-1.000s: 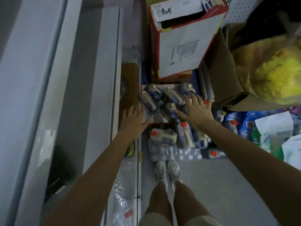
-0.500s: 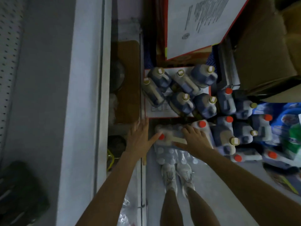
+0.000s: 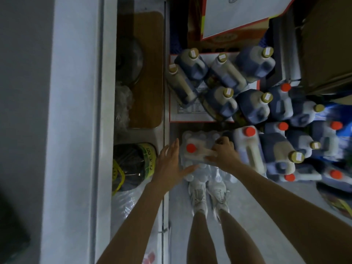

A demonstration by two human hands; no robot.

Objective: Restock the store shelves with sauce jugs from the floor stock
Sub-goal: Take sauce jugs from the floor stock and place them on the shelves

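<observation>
While the right hand is curled around the handle of the red-capped jug, which lies on a pack of water bottles on the floor just ahead of the shoes, the left hand hovers flat and empty beside it. Best to slide that palm under the base (it looks heavy) before lifting toward the shelf.

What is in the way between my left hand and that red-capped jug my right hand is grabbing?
Nothing visible. The left hand is spread open beside the red-capped jug, with no object in the gap. The right hand already grips its handle. The jug lies on a pack of bottles.
</observation>
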